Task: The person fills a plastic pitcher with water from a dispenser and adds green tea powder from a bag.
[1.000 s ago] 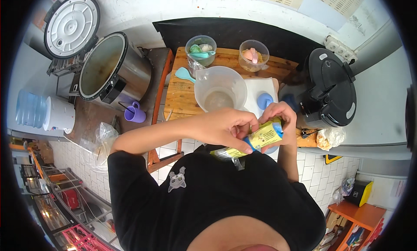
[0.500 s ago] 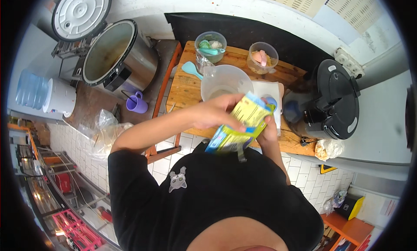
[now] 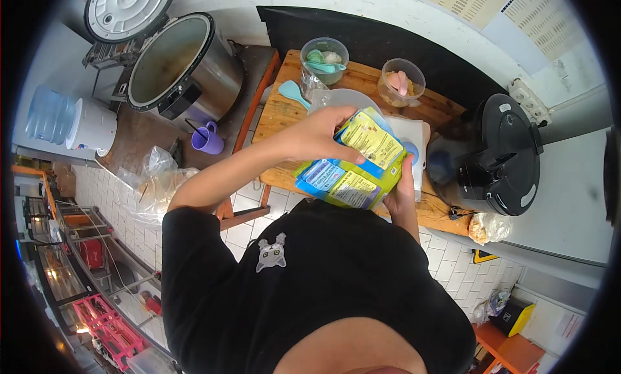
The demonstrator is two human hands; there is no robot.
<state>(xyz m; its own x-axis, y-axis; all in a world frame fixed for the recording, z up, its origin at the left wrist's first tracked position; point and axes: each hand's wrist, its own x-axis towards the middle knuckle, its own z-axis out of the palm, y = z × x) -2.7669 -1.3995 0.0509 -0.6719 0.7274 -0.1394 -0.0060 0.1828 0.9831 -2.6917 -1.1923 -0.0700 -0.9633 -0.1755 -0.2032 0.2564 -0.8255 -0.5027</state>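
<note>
A green, blue and yellow printed packet (image 3: 352,188), like a pouch, is held in front of my chest over the table's near edge. My left hand (image 3: 326,136) grips its upper left side, the thumb lying across the printed face. On the right edge, my right hand (image 3: 402,192) has its thumb in front and its other fingers mostly behind the packet. Just beyond, a translucent plastic jug (image 3: 333,98) is partly covered by the packet and my left hand. A white board or tray (image 3: 409,128) with a round blue thing on it lies to the right.
On the wooden table (image 3: 275,125) are a turquoise spatula (image 3: 292,91), a tub with green and white contents (image 3: 325,60), and a tub with a pink scoop (image 3: 401,83). A black lidded cooker (image 3: 498,154) stands right. Left are a large open pot (image 3: 187,70) and a purple mug (image 3: 207,139).
The packet has been turned and spread flatter, so more of its printed face shows upward. Both hands still hold it. The whole view has shifted slightly.
</note>
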